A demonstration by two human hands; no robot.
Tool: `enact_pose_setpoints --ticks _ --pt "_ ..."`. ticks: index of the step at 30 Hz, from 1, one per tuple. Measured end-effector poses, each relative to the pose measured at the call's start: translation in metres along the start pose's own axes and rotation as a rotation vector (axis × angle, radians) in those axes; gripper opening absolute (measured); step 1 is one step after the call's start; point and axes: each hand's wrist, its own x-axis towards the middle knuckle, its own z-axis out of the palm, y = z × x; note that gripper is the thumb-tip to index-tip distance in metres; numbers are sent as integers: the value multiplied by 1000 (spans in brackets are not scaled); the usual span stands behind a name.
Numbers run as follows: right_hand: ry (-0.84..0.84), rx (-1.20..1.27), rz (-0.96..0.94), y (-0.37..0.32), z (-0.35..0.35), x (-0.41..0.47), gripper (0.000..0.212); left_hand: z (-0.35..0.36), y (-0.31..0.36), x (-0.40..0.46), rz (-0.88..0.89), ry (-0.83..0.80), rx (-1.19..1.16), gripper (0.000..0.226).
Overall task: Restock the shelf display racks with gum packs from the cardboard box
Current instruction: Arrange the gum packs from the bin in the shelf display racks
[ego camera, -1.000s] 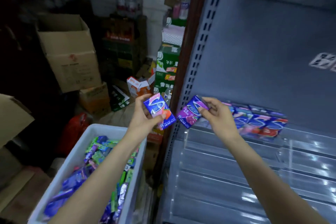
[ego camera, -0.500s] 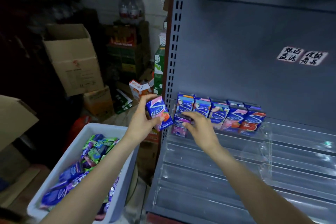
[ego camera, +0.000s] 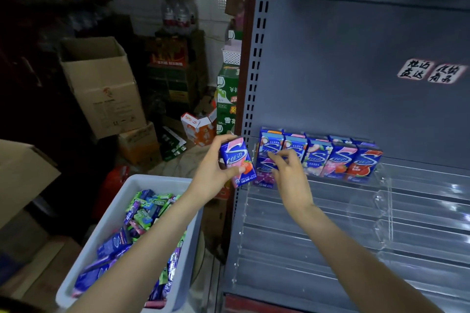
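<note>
Against the dark grey metal shelf panel, on the top tier of the clear acrylic display rack: 5 upright blue gum packs side by side, plus a purple grape-flavoured gum pack low at the left end, in front of the first blue one. Right hand hovering at that purple pack, fingers loosely curled, fingertips at its upper edge; whether pinching or merely touching, cannot tell. Left hand just beside the rack's left edge, gripping a blue-and-pink strawberry gum pack, tilted, thumb across its face. Below, near the left forearm, a white plastic bin heaped with loose blue, green and purple gum packs; brown cardboard boxes stacked behind.

Step in hand, by the look of it: seating the purple pack. Best done by pushing it back flush and upright, label forward, bottom edge behind the acrylic lip, without nudging the neighbouring row. Then passing the strawberry pack across to the next free slot, matching flavours where possible.
</note>
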Motion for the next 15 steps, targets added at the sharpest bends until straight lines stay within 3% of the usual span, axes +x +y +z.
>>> enact_pose_setpoints --ticks 4,9,12,15 --pt "-46 117 21 -4 -14 5 45 6 7 6 10 -17 -13 58" --pt "3 45 35 -6 -29 1 38 15 16 9 42 -62 -24 56" --pt "77 283 65 1 -39 -1 32 20 19 13 49 -103 22 57" --pt "23 627 114 4 -49 -4 31 27 22 14 61 -164 73 58"
